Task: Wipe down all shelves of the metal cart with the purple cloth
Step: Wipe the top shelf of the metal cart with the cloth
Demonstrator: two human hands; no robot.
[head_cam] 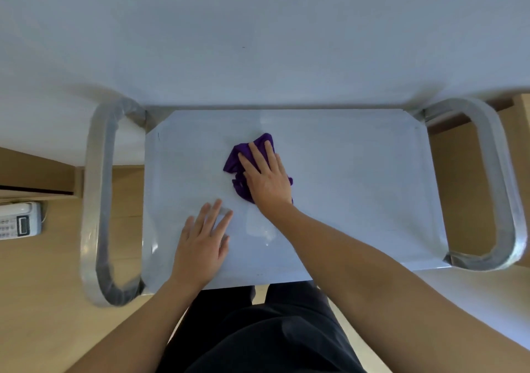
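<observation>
Far left: telephone, key markings too blurred to read. Left hand flat on top shelf of metal cart, fingers straight, holding nothing. Just right, purple cloth bunched mid-shelf, pressed under right hand, fingers extended, uncurled.

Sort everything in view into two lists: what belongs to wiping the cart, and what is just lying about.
Belongs to the job:
crumpled purple cloth
flat top shelf of the silver metal cart
right hand, pressing the cloth
left hand, resting flat on the shelf

Just lying about:
white desk telephone with keypad, off to the left of the cart
</observation>
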